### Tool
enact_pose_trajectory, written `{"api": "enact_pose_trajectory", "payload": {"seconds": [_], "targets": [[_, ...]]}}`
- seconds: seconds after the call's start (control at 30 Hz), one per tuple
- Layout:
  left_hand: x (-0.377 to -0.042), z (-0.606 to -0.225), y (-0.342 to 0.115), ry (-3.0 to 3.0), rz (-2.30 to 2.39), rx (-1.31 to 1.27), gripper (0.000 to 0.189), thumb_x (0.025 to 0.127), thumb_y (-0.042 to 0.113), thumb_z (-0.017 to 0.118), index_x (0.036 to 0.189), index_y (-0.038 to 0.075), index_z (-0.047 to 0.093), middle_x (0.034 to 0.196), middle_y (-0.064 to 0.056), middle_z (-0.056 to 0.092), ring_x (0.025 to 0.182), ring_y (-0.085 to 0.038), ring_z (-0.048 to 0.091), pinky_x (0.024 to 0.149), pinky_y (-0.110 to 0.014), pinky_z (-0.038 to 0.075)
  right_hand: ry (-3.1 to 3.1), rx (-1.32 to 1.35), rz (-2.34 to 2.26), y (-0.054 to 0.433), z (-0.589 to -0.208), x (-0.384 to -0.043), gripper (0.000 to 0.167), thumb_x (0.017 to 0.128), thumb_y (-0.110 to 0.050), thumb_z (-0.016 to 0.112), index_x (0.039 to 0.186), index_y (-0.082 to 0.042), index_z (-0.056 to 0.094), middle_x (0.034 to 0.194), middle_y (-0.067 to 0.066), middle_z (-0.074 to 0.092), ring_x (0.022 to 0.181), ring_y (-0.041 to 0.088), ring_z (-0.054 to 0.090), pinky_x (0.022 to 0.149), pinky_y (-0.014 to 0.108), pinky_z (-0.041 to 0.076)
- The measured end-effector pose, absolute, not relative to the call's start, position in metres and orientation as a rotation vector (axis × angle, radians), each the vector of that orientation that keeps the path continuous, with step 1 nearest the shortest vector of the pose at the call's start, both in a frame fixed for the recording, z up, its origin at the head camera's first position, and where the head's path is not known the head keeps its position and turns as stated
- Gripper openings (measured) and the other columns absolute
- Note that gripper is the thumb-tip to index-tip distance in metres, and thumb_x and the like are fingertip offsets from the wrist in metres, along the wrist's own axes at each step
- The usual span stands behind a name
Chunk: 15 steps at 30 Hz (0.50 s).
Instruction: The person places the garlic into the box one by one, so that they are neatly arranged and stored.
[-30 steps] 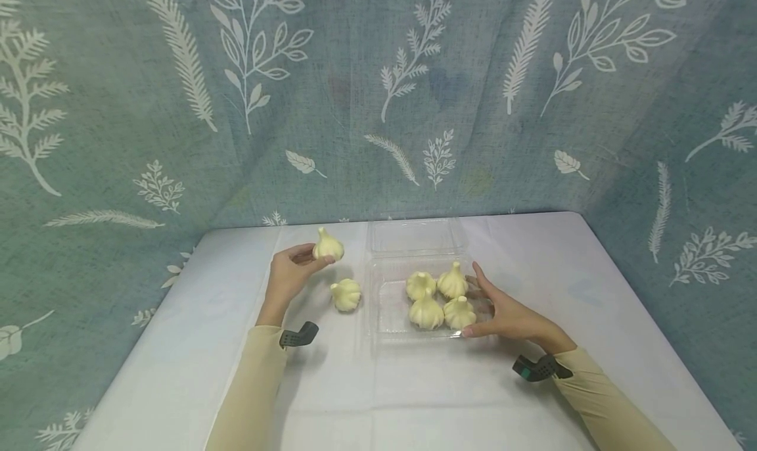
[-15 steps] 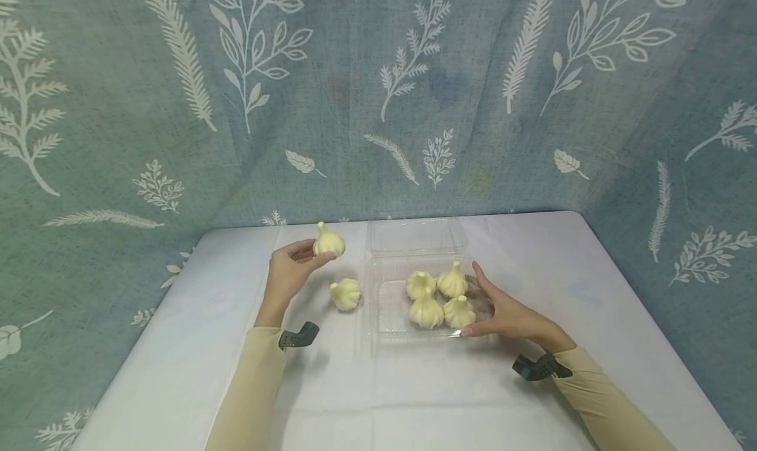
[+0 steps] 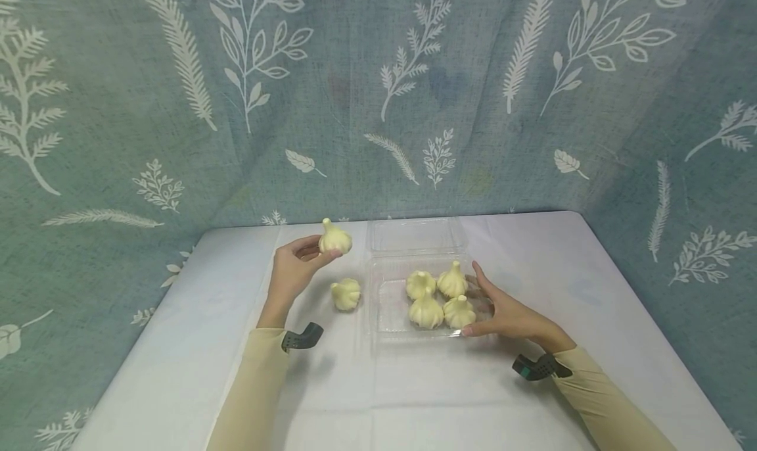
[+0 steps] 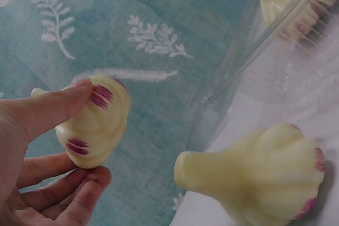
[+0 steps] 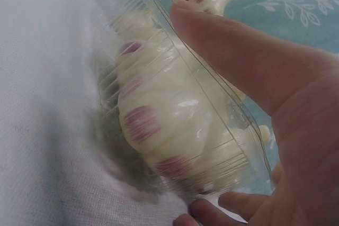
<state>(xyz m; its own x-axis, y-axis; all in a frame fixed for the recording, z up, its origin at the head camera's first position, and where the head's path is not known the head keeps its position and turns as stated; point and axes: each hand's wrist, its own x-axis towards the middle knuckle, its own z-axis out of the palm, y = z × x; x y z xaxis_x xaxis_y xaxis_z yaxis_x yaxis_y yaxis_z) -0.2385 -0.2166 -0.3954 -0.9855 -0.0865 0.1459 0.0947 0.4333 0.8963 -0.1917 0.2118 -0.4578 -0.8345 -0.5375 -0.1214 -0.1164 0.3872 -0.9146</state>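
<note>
My left hand (image 3: pixel 292 270) pinches a cream garlic bulb (image 3: pixel 335 238) between thumb and fingers, raised above the table with its stem up. Purple streaks mark its skin in the left wrist view. Just below that hand, a second garlic bulb (image 3: pixel 345 294) lies on its side on the table. A clear plastic clamshell container (image 3: pixel 387 313) stands to the right, with several garlic bulbs (image 3: pixel 426 311) filling its right half. My right hand (image 3: pixel 503 313) holds the container's right side, thumb (image 5: pixel 222 46) over the rim near the front corner and fingers spread along the wall.
The container's clear lid (image 3: pixel 416 235) is folded back toward the rear edge of the table. White cloth covers the table (image 3: pixel 437 398). Behind it hangs a blue-green curtain (image 3: pixel 343 109) with white leaf patterns.
My left hand has lifted the garlic bulb a little higher and shifted it slightly to the right. The right hand and the container have stayed in place.
</note>
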Motion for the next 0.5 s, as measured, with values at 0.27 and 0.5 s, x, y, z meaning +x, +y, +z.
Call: {"api": "enact_pose_trajectory", "payload": {"seconds": [0.27,0.5], "targets": [[-0.234,-0.391,-0.208,-2.513,-1.577,-0.062,0.074,0.080,0.047,0.088,0.136,0.005,0.065,0.130,-0.015,0.071,0.120,-0.029,0.071,0.105,-0.041,0.058,2.259,-0.557,-1.433,0.212,-0.458,-0.192,0.140,0.081,-0.031,0.090,0.163,-0.015,-0.023,0.174,0.023,0.004,0.158,0.053,0.009,0.121,0.077,0.018],[-0.230,-0.389,-0.200,-2.527,-1.543,-0.131,0.072,0.080,0.046,0.089,0.134,0.005,0.066,0.130,-0.013,0.071,0.120,-0.029,0.070,0.107,-0.040,0.057,2.235,-0.567,-1.449,0.213,-0.458,-0.191,0.139,0.082,-0.031,0.089,0.162,-0.016,-0.025,0.174,0.023,0.003,0.154,0.055,0.021,0.120,0.073,0.028]]}}
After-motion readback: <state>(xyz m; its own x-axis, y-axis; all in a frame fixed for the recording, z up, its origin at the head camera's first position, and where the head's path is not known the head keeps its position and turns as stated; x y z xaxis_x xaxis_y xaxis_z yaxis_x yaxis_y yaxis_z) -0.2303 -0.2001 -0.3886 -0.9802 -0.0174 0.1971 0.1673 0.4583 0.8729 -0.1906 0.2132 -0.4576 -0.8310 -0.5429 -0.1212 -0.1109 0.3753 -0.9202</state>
